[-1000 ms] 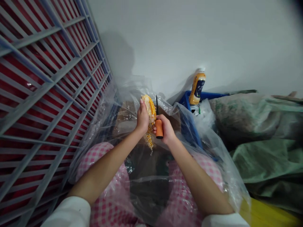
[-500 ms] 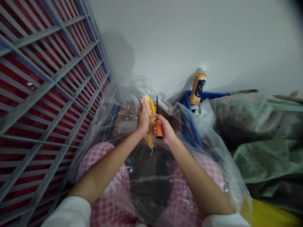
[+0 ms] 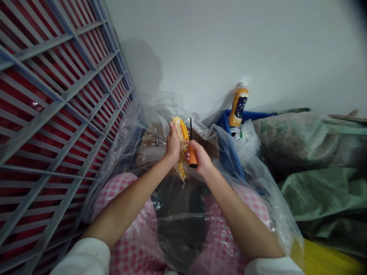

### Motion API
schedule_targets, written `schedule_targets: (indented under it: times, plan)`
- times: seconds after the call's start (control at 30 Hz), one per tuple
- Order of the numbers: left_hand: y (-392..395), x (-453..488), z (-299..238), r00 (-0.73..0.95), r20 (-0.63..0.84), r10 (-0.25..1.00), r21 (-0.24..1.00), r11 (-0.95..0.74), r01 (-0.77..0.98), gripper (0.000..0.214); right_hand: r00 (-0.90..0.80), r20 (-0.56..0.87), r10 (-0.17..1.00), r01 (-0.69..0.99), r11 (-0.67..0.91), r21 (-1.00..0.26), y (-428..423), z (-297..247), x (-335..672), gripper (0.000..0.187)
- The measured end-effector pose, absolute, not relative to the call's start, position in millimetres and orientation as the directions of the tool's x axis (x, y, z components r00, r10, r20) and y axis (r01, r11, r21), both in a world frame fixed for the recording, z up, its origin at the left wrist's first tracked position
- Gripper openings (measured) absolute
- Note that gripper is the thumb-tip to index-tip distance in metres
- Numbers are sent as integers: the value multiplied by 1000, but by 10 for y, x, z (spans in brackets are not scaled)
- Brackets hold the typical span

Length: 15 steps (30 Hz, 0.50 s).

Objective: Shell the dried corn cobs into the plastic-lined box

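Observation:
My left hand (image 3: 173, 144) is closed round an ear of corn (image 3: 184, 129), which stands nearly upright. Part of the cob is bare and pale, while yellow kernels still cover its right side. In my right hand (image 3: 200, 156) is an awl-like tool with an orange handle (image 3: 193, 156) and a thin dark spike pointing up. The right thumb and fingers are against the corn's lower right side, and the spike stands apart from the cob. Loose corn kernels (image 3: 181, 170) lie below the hands on a clear plastic sheet (image 3: 160, 225) spread over my lap.
A slatted plastic crate (image 3: 65, 95) rises on the left. Cardboard (image 3: 151, 141) shows under the plastic. To the right, a yellow drink bottle (image 3: 238, 106) stands by a blue basket (image 3: 236, 156), with woven sacks (image 3: 301, 137) beyond. A white wall (image 3: 200, 49) closes off the back.
Both hands keep their hold on the corn and the tool. The right hand and tool have shifted very slightly; otherwise little differs.

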State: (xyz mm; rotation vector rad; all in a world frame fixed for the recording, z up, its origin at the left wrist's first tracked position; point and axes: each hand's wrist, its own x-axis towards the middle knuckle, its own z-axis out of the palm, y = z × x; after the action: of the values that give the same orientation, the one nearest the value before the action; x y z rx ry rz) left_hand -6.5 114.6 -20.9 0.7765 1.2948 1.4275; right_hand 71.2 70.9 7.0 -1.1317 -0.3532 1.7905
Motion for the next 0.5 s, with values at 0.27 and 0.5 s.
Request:
schedule_targets:
  times: [0.27,0.5]
  plan:
    - [1200,-77,-156,-171,-285,943,879,186,-439,65,-157,-554,818,-562,-535,-631,718,47,755,11]
    - [1211,-121,-86,-157,-366,917,834,249,-492,65,-92,-535,840,-390,-525,-757,733,84,779,22]
